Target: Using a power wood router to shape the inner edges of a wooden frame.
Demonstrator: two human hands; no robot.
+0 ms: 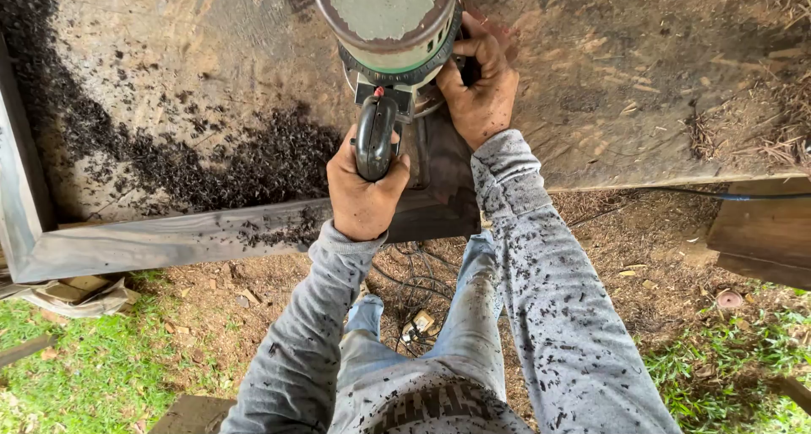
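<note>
Closest to you, both grey knitted sleeves (541, 316) are covered with dark chips, and below them tangled cables (414, 303) lie on the bare ground.

Your left hand (363, 189) is the nearer one. Its fingers are wrapped fully around the black curved rear handle (374, 138) of the green round-bodied power tool (389, 20). The long axis of this handle runs straight away from you, toward the motor body.

Your right hand (480, 87) is further forward, on the right flank of the tool. Its fingers are closed on a dark side grip, mostly hidden from view.

The tool stands on the dark weathered wooden slab (634, 87), near its front edge. Dark wood shavings (253, 159) lie in a heap to the left of the tool.
</note>
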